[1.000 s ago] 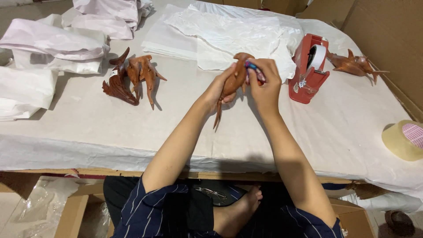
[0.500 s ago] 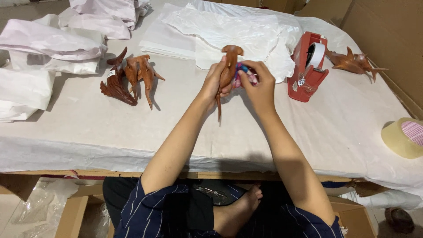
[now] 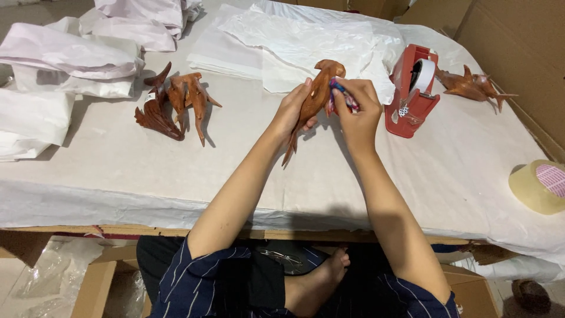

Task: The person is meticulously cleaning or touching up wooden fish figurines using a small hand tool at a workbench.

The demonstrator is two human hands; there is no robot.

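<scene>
My left hand grips a carved brown wooden figure, long and thin with a rounded head at the top and a pointed tail reaching down to the paper-covered table. My right hand is closed around a small pink and blue object pressed against the figure's upper side. Both hands hover a little above the table's middle.
A pile of similar wooden carvings lies to the left, two more carvings at the far right. A red tape dispenser stands right of my hands. A tape roll rests at the right edge. White wrapping sheets and wrapped bundles fill the back.
The wooden figure has turned from tilted to more upright, its head now raised. My right hand has shifted along its upper side with the small object.
</scene>
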